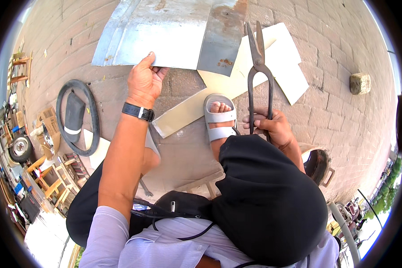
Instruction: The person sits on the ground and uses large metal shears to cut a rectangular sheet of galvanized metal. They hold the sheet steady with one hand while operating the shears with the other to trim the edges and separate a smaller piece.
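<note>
My left hand grips the near edge of a large metal sheet, thumb on top and fingers curled beneath. The sheet is silvery, with a darker, rust-spotted strip on its right. In my right hand is a pair of long-handled metal shears, held by the handles with the blades pointing away from me and slightly parted. The blades stand to the right of the sheet, apart from it. Pale cut sheet pieces lie on the ground behind the shears, and a long cream strip reaches toward my sandalled foot.
A black rubber ring lies on the brick paving at left, around a dark pad. Farther left are wooden frames, a cardboard box and a small wheel. At right sit a block and a round metal vessel.
</note>
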`<move>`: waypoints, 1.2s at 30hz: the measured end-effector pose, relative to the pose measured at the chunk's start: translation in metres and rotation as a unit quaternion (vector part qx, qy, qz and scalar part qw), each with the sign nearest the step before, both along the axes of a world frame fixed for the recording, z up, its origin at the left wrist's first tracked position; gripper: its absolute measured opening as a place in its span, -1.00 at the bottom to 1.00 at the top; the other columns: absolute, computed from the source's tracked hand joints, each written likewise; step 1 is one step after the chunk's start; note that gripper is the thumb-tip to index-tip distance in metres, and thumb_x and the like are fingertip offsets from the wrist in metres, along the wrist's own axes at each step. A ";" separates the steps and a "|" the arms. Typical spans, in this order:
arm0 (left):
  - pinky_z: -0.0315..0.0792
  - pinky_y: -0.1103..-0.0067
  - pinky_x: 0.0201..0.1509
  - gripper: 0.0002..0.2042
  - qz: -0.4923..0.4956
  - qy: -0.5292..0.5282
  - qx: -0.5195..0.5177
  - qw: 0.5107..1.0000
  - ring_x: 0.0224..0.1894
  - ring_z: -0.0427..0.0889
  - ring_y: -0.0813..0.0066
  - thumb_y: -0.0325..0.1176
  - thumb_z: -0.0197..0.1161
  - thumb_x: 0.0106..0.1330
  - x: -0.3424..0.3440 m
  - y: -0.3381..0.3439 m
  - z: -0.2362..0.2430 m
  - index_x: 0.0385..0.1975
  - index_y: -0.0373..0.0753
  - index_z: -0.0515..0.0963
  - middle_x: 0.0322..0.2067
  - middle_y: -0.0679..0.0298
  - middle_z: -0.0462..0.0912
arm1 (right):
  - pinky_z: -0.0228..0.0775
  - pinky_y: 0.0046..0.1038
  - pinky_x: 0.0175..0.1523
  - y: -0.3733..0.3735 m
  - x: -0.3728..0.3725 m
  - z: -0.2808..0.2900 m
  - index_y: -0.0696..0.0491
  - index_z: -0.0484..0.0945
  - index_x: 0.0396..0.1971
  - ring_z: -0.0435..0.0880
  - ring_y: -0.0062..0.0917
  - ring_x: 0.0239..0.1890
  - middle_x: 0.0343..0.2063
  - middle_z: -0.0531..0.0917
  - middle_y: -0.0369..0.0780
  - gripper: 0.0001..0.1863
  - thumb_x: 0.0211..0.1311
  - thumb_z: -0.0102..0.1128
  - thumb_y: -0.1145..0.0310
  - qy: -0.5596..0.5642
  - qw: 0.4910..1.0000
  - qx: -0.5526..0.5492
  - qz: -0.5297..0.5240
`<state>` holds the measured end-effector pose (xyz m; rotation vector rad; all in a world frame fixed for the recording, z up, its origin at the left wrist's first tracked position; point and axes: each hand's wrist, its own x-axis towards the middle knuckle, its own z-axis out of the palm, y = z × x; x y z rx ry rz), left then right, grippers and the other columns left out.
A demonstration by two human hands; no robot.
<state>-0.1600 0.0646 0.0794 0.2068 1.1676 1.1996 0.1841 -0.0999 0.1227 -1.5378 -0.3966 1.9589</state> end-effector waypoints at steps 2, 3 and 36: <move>0.70 0.37 -0.01 -0.76 -0.006 0.025 0.010 1.000 -0.06 0.69 0.30 -0.45 0.18 0.47 -0.034 0.008 0.002 0.06 -0.37 0.47 -0.08 0.13 0.62 | 0.68 -0.46 -0.19 0.006 -0.003 0.003 0.46 0.43 0.16 0.78 -0.29 -0.09 -0.10 0.71 0.08 -0.52 0.20 0.04 0.68 -0.021 1.000 0.012 0.002; 0.69 0.38 0.03 -0.75 -0.015 0.028 0.012 0.999 -0.03 0.68 0.31 -0.45 0.18 0.47 -0.049 0.008 0.005 0.07 -0.35 0.46 -0.06 0.15 0.62 | 0.68 -0.45 -0.20 0.009 -0.004 0.004 0.46 0.43 0.16 0.78 -0.29 -0.09 -0.10 0.71 0.08 -0.52 0.21 0.04 0.68 -0.033 0.999 0.016 0.002; 0.62 0.36 0.06 -0.72 -0.012 0.053 -0.168 0.984 0.00 0.67 0.34 -0.42 0.26 0.44 -0.224 -0.160 -0.072 0.09 -0.27 0.46 -0.02 0.21 0.65 | 0.55 -0.46 -0.06 0.055 -0.041 0.049 0.35 0.61 0.06 0.76 -0.45 -0.27 -0.31 0.78 -0.08 -0.53 0.06 0.12 0.68 -0.359 0.813 0.092 0.448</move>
